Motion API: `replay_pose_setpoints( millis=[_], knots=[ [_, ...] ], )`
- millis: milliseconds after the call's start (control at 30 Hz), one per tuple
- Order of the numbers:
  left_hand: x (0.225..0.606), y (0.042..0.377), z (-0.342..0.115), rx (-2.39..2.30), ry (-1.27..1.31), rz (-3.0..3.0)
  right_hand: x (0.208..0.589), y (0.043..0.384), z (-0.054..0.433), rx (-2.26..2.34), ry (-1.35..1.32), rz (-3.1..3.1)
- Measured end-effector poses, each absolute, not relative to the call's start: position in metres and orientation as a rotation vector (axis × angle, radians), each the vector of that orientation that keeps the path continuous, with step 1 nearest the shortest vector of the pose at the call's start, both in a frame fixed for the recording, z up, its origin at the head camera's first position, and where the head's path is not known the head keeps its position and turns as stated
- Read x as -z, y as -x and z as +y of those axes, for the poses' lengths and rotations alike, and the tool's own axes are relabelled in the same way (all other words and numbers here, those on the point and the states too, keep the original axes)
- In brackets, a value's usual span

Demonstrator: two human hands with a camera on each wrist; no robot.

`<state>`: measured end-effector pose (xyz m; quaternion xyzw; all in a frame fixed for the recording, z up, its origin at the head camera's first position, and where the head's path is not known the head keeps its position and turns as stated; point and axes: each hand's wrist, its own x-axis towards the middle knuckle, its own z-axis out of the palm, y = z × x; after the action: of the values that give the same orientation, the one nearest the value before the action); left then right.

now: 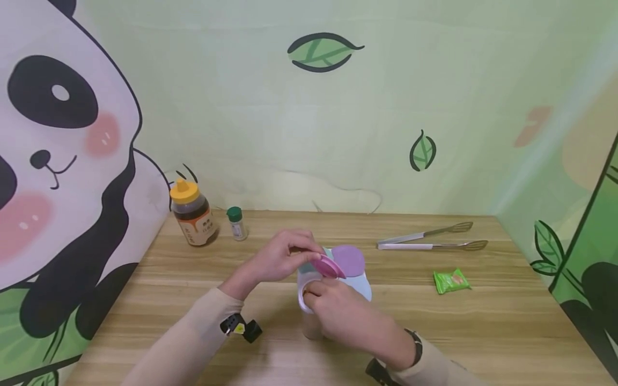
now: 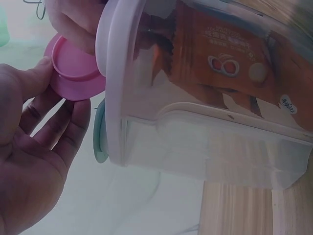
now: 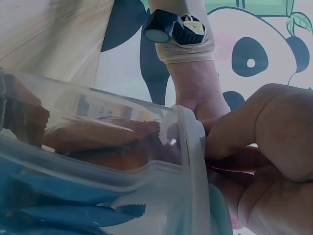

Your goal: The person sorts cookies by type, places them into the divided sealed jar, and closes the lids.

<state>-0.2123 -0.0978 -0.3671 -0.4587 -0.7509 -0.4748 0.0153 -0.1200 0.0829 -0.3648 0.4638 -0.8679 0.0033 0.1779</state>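
Note:
A clear storage box (image 2: 234, 147) with separate compartments and coloured lids stands in front of me. My left hand (image 1: 285, 256) pinches the raised pink lid (image 1: 329, 266) by its edge, thumb on one face and fingers on the other. My right hand (image 1: 345, 313) is at the uncovered opening, its fingertips dipping inside the white rim (image 1: 302, 304); I cannot tell whether they hold anything. Orange packets (image 2: 215, 58) fill the compartment below that opening. Blue packets (image 3: 73, 215) lie in a neighbouring one. The purple lid (image 1: 348, 260), light blue lid (image 1: 363, 287) and green lid (image 2: 100, 134) sit closed.
At the back left of the table stand a yellow-capped sauce bottle (image 1: 194, 217) and a small green-capped shaker (image 1: 237, 224). White-handled tongs (image 1: 415, 241) lie at the back right, with a green snack packet (image 1: 451, 281) nearer me. A patterned backdrop rises behind the table.

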Motion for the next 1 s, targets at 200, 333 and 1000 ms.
replay_pose_setpoints(
  millis=[200, 333, 1000],
  knots=[
    [0.367, 0.213, -0.099, 1.456, 1.443, -2.336, 0.362, 0.119, 0.085, -0.210, -1.329, -2.401],
    [0.366, 0.213, -0.100, 1.440, 1.454, -2.346, 0.363, 0.121, 0.089, -0.319, -1.357, -2.230],
    [0.363, 0.210, -0.104, 1.320, 1.541, -2.341, 0.344, 0.128, 0.140, -0.810, -1.309, -2.090]
  ],
)
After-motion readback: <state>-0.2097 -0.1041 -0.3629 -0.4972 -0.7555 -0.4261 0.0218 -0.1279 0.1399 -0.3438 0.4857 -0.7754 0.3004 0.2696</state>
